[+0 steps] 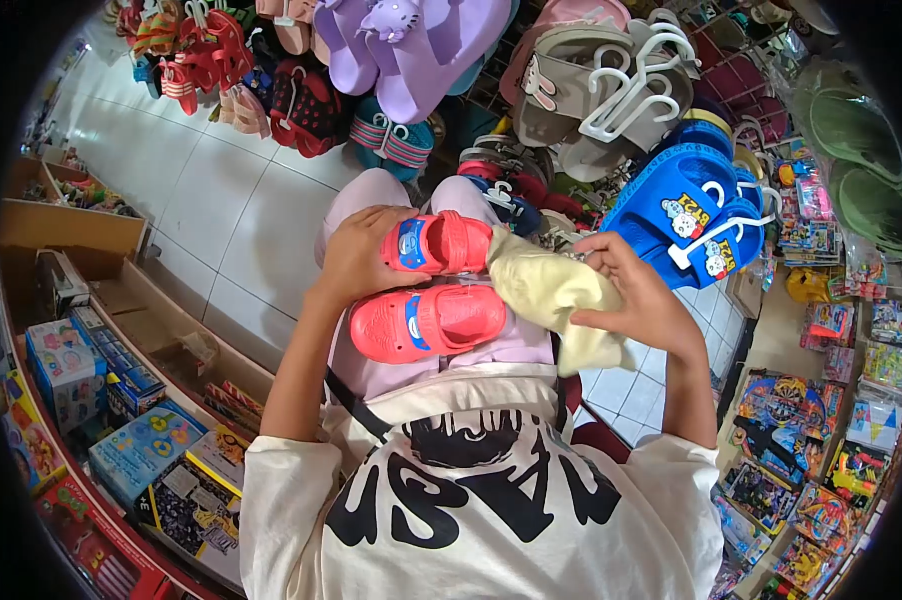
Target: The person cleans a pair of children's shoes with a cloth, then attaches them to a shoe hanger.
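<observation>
Left hand: ours (364, 252) is closed over the toe end of the upper red clog (439, 245); the grip probably steadies it while leaving its opening uncovered
Right hand: ours (636, 300) pinches the pale yellow cloth (551, 285) between thumb and fingers, well apart from the left hand; the cloth hangs loose and crumpled, one end touching the upper clog's heel; the bunched hold seems to leave that end free to bend
Lower red clog: this one (391, 325) lies beside its mate, toes pointing the same way; our lap (371, 372) seems to carry its weight, sparing us a firm grip; we cannot tell whether the left thumb touches it
Blue slides: these (661, 205) sit beyond the right hand on white hangers (713, 240), presumably to keep pairs together
Purple slides: they (411, 60) hang ahead of us, likely for easy viewing
Boxes: several (146, 450) stand in the shelving at our left, apparently packed close for mutual support
</observation>
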